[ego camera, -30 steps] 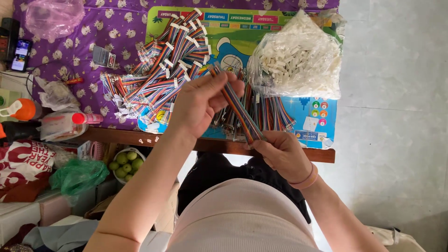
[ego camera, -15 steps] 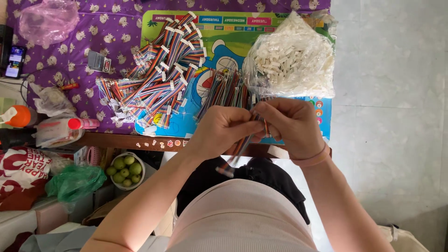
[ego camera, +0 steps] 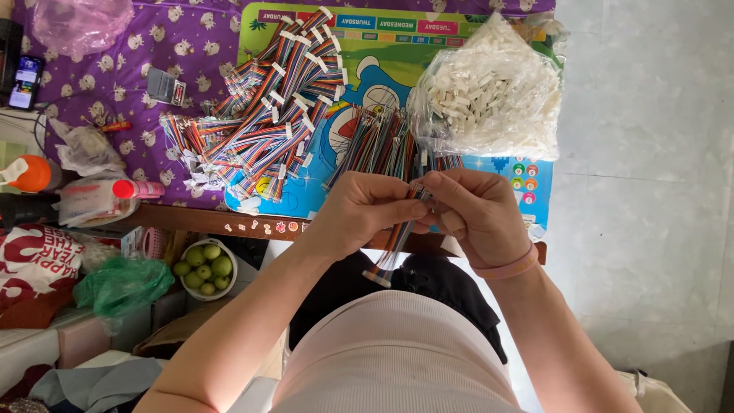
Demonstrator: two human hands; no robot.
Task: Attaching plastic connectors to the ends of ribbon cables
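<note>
Now the two hands are brought together at the table's near edge, where a second ago they were held apart with a cable stretched between them; half a second ago they had already met. By the look of it, the work has passed from handling the cable to fitting its upper end.

The left hand (ego camera: 365, 214) is closed around a rainbow ribbon cable (ego camera: 394, 245), whose lower end hangs below the fingers. The right hand (ego camera: 478, 218) is pinched on the cable's top end; whether a connector is held there cannot be told. Beyond the hands lie loose ribbon cables (ego camera: 267, 115) and a bag of white connectors (ego camera: 489, 95).
</note>
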